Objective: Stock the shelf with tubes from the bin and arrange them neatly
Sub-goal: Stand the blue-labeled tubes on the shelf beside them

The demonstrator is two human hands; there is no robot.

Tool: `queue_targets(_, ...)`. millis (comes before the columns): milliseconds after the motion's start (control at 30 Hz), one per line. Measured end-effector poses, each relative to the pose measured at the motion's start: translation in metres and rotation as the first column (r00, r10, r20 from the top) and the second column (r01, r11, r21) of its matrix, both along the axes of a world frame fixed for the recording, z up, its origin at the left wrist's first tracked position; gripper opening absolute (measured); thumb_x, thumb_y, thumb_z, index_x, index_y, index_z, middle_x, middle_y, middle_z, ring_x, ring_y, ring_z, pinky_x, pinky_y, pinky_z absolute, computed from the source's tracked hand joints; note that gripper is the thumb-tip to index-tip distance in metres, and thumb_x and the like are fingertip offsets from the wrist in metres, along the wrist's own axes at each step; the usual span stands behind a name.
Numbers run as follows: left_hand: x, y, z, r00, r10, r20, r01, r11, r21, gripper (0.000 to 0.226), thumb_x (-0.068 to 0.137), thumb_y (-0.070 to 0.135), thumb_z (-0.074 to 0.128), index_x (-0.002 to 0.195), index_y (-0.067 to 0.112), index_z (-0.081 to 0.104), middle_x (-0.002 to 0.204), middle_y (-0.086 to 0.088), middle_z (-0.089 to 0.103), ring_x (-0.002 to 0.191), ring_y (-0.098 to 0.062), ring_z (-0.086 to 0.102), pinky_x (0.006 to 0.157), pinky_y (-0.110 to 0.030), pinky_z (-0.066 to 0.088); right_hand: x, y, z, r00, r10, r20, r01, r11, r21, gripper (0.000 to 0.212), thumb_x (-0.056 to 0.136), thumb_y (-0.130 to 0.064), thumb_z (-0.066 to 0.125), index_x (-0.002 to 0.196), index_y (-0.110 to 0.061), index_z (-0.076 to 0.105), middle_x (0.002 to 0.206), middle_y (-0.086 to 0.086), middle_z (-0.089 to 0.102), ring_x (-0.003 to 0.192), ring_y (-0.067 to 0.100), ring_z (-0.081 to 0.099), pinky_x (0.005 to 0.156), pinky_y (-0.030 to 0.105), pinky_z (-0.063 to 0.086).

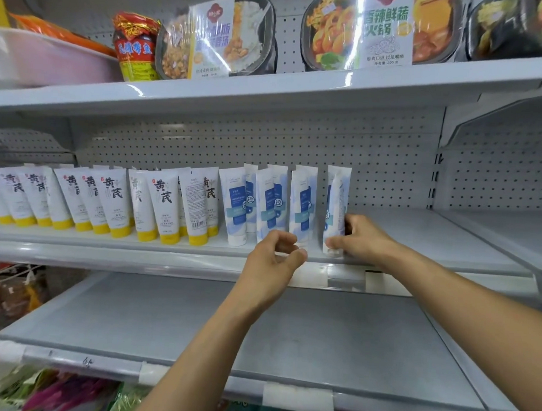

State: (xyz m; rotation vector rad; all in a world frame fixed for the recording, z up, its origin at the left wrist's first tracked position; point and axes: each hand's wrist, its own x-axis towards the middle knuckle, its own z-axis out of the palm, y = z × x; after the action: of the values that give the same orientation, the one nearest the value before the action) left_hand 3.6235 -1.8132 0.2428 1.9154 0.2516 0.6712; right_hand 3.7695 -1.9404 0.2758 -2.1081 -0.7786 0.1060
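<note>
My right hand [367, 237] clamps the end tube [338, 192], upright, long axis 12-to-6. Left hand [270, 258] sits curled at its 8 o'clock; I can't tell if it grips anything.

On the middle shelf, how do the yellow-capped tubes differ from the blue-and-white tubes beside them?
The yellow-capped tubes have yellow caps and big black characters; the blue-and-white tubes have white caps and blue panels. The yellow-capped tubes fill the shelf's left part; the blue-and-white tubes stand right of them. Both stand cap down on one shelf.
</note>
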Motion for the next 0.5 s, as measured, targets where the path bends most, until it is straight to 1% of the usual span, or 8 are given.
queue_targets(233,0.001,-0.002,0.001,0.999,0.003,-0.046,-0.002,1.0,0.027,0.02,0.091,0.033,0.06,0.11,0.026,0.057,0.105,0.006,0.063,0.096,-0.017,0.064,0.078,-0.031,0.054,0.0,-0.002,0.001,1.0,-0.006,-0.007,0.005,0.999,-0.039,0.046,0.085,-0.013,0.067,0.129,-0.01,0.052,0.122,0.005,0.062,0.106,0.022,0.059,0.096,0.035,0.047)
queue_targets(300,0.001,-0.004,0.001,0.997,0.007,-0.071,-0.003,0.998,0.061,0.02,0.091,0.034,0.06,0.109,0.026,0.057,0.104,0.006,0.063,0.095,-0.017,0.064,0.079,-0.031,0.054,-0.003,-0.005,0.001,1.0,-0.005,-0.003,0.004,0.998,-0.056,0.045,0.085,-0.014,0.068,0.128,-0.01,0.054,0.122,0.005,0.062,0.105,0.021,0.059,0.095,0.033,0.046)
queue_targets(400,-0.002,-0.007,0.002,0.995,0.035,-0.092,-0.023,0.991,0.13,0.02,0.091,0.036,0.06,0.109,0.027,0.058,0.102,0.007,0.064,0.093,-0.015,0.064,0.081,-0.032,0.054,-0.009,-0.013,0.0,0.999,-0.03,0.009,0.031,0.998,-0.06,0.041,0.087,-0.016,0.067,0.126,-0.01,0.055,0.119,0.005,0.062,0.101,0.02,0.058,0.088,0.03,0.047)
queue_targets(433,-0.005,-0.008,0.002,0.995,0.053,-0.086,-0.039,0.987,0.154,0.021,0.091,0.035,0.06,0.11,0.026,0.057,0.101,0.008,0.063,0.091,-0.013,0.063,0.082,-0.032,0.054,-0.011,-0.017,-0.001,0.998,-0.049,0.027,0.05,0.997,-0.06,0.04,0.088,-0.016,0.065,0.126,-0.009,0.054,0.119,0.006,0.062,0.102,0.022,0.059,0.088,0.032,0.048)
queue_targets(500,-0.013,-0.012,0.0,0.994,0.095,-0.062,-0.081,0.977,0.195,0.023,0.091,0.034,0.059,0.113,0.026,0.056,0.099,0.012,0.062,0.088,-0.01,0.063,0.083,-0.032,0.053,-0.02,-0.026,-0.005,0.994,-0.067,0.082,0.072,0.996,-0.061,0.044,0.091,-0.013,0.06,0.133,-0.008,0.049,0.128,0.009,0.058,0.112,0.024,0.057,0.098,0.035,0.046)
